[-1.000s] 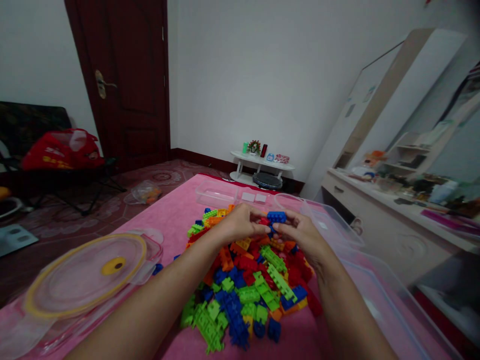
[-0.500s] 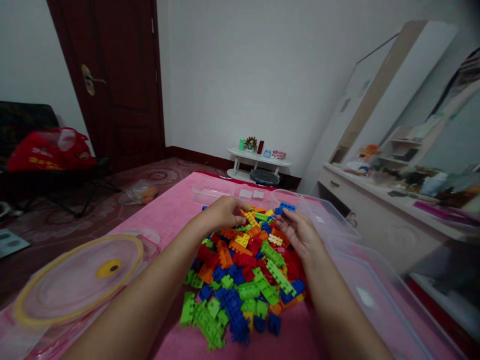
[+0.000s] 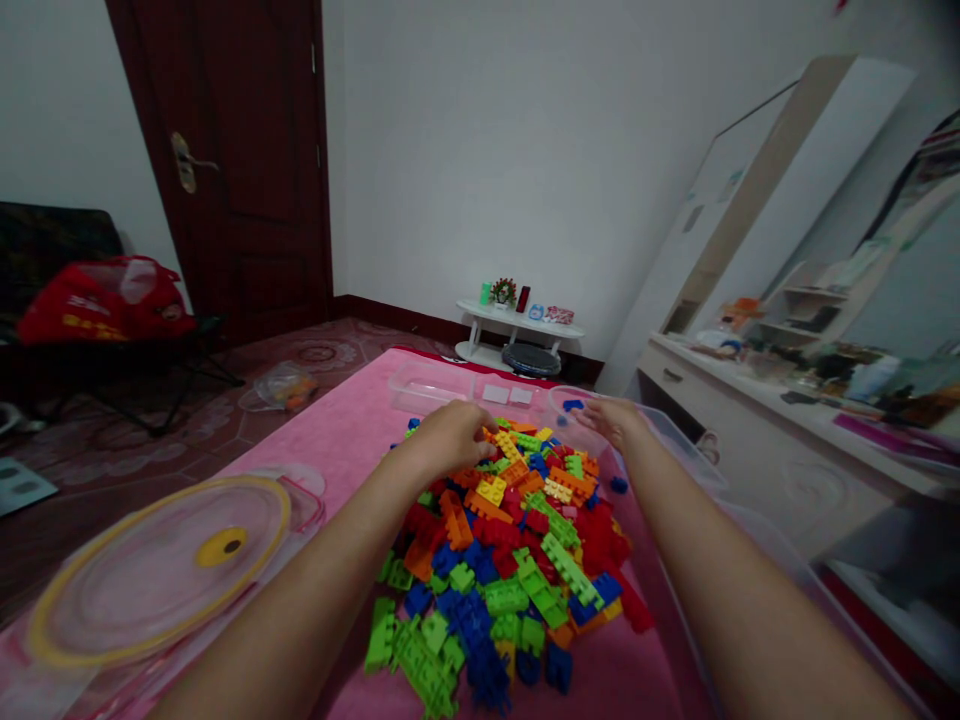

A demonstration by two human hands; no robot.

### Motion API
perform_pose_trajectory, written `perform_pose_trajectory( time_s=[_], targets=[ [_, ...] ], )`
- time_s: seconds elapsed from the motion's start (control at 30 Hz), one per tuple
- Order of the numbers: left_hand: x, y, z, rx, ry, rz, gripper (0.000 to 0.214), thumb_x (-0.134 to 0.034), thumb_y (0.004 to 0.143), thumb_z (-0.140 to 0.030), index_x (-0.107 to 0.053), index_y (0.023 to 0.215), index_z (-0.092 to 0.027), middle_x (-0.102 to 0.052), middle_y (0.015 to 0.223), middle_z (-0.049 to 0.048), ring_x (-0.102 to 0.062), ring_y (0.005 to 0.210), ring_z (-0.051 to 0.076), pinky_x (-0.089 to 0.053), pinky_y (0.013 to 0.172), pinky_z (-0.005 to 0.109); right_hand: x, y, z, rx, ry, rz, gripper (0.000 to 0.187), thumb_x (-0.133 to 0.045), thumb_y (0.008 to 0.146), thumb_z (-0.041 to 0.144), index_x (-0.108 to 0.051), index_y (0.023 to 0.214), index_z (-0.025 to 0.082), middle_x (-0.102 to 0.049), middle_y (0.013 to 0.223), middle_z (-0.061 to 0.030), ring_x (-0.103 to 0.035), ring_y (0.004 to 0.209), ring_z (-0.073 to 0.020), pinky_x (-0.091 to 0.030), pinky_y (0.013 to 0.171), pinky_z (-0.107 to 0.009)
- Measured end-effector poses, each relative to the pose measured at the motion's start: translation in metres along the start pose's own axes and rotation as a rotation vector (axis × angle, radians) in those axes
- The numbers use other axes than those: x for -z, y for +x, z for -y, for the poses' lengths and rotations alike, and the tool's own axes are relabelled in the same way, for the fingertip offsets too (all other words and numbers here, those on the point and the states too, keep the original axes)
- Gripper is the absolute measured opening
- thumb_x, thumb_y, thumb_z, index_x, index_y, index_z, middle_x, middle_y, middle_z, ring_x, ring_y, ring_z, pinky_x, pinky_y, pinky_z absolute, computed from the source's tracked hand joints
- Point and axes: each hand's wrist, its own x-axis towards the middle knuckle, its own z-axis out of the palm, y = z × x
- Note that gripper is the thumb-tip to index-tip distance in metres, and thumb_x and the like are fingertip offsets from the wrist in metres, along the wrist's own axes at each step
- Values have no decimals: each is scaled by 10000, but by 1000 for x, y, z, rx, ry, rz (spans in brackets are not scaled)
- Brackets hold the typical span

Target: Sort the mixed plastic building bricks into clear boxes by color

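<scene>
A heap of toy building bricks (image 3: 517, 570) in green, blue, red, orange and yellow lies on the pink cloth. At the heap's far left side is my left hand (image 3: 454, 437), palm down, thumb and fingers apart and touching the bricks; I see nothing gripped in it. My right hand (image 3: 616, 420) is stretched out over a clear round tub (image 3: 553, 400) beyond the heap, its fingers apart. Just left of those fingertips a blue brick (image 3: 573, 405) shows at the tub, apart from the hand. Another dark blue brick (image 3: 619, 485) lies to the right of the heap.
A clear rectangular box (image 3: 431, 388) stands at the far side of the pink cloth (image 3: 349, 410). Along the right lie large clear plastic bins (image 3: 757, 540), partly behind my right arm. A round lid with a yellow rim (image 3: 281, 515) lies at the left.
My right hand has moved right and away from me, over the tub, and let go of the blue brick it held. My left hand has stayed at the heap.
</scene>
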Motion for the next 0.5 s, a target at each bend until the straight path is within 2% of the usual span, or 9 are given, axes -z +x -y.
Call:
perform_pose_trajectory(
  time_s=[0.13, 0.23, 0.3, 0.37, 0.43, 0.5],
  targets=[
    [0, 1, 0, -63, -31, 16, 343, -615, 713, -285, -700, 1029, -180, -712, 861, 68, -612, 754, 173, -422, 650, 233, -2, -31, -6, 114, -62, 32, 186, -666, 602, 31, -582, 712, 155, -588, 566, 28, -592, 501, -97, -483, 432, -171],
    [-2, 1, 0, -69, -39, 35, 310, -624, 680, -228, -719, 973, -185, -713, 834, 61, -595, 699, 155, -404, 625, 224, -5, -71, -13, 223, -192, 210, 204, -683, 623, 185, -660, 823, 154, -658, 735, -16, -625, 638, -124, -487, 492, -192],
    [-3, 1, 0, -66, -56, 70, 323, -621, 655, -183, -725, 961, -188, -713, 811, 52, -587, 667, 145, -392, 600, 218, -6, -94, -15, 306, -389, 394, 229, -677, 630, 268, -681, 825, 147, -670, 757, -34, -618, 668, -146, -484, 536, -229],
    [-5, 0, 0, -75, -84, 119, 330, -608, 643, -153, -729, 948, -190, -711, 792, 43, -586, 652, 140, -381, 571, 212, -4, -111, -14, 414, -618, 530, 174, -654, 638, 268, -692, 760, 149, -671, 721, -34, -599, 661, -151, -471, 586, -256],
    [-6, -2, -2, -85, -103, 158, 304, -602, 644, -151, -732, 917, -179, -706, 767, 39, -586, 645, 141, -371, 545, 206, -1, -119, -13, 520, -830, 592, 113, -619, 642, 213, -695, 705, 158, -665, 686, -29, -581, 641, -149, -448, 609, -264],
    [-5, -4, -4, -83, -100, 172, 255, -613, 649, -173, -732, 874, -159, -696, 729, 37, -578, 622, 139, -362, 524, 203, 2, -123, -11, 560, -1003, 607, 132, -595, 643, 177, -703, 719, 164, -647, 643, -24, -563, 599, -148, -427, 588, -265]
  ],
)
